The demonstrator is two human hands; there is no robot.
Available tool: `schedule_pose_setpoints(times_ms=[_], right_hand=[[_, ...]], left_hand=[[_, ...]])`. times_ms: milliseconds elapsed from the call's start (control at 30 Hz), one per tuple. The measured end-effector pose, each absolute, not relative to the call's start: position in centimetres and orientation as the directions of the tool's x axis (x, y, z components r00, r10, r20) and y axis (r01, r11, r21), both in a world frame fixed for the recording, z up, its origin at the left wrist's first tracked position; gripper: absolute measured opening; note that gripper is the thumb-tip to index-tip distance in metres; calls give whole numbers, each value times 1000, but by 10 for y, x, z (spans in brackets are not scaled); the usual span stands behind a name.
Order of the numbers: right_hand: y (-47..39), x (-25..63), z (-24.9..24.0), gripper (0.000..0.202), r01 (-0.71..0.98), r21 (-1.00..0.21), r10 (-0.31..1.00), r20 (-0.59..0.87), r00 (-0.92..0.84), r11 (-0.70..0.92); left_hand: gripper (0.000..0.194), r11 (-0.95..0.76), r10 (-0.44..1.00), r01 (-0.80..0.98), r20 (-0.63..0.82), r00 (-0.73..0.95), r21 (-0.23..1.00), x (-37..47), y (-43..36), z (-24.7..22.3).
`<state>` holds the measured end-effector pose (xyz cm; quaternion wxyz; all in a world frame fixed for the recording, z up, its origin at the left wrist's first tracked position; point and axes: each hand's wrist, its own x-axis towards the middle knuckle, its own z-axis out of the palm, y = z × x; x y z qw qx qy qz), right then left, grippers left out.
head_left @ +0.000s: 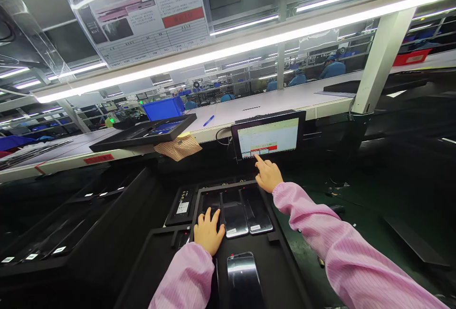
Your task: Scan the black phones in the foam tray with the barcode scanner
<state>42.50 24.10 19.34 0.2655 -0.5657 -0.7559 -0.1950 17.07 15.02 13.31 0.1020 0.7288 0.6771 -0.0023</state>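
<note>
My right hand (269,174) reaches to the lower edge of a tilted touchscreen monitor (267,135). Its index finger points at the screen's bottom bar, with the other fingers loosely curled and holding nothing. Fingers spread, my left hand (209,233) lies over a dark phone (211,201) in the left slot of a black foam tray (281,257). Beside it, a phone with a white label (234,214) and another labelled phone (255,209) lie in the back row. Nearer me is a shiny phone (244,278) with a red mark at its top.
Stacked black trays with labelled phones (67,240) stand at the left. On the white shelf (228,109) are a blue bin (164,108), a black tray (146,131) and a blue pen (208,121). A lamp bar (249,45) and a hanging instruction sheet (142,14) cross above.
</note>
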Motion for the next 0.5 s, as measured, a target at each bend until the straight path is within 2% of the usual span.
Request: schedule_pose_setpoints(times_ms=[133, 267, 500], right_hand=[[238, 427, 191, 23, 958, -38, 743, 641, -195, 284], [224, 450, 166, 26, 971, -121, 722, 688, -68, 207], [166, 535, 90, 27, 935, -282, 629, 692, 355, -216]], left_hand=[[52, -66, 987, 986, -132, 86, 153, 171, 150, 134], [52, -57, 985, 986, -150, 81, 154, 171, 150, 136], [51, -67, 988, 987, -127, 86, 146, 170, 149, 133]])
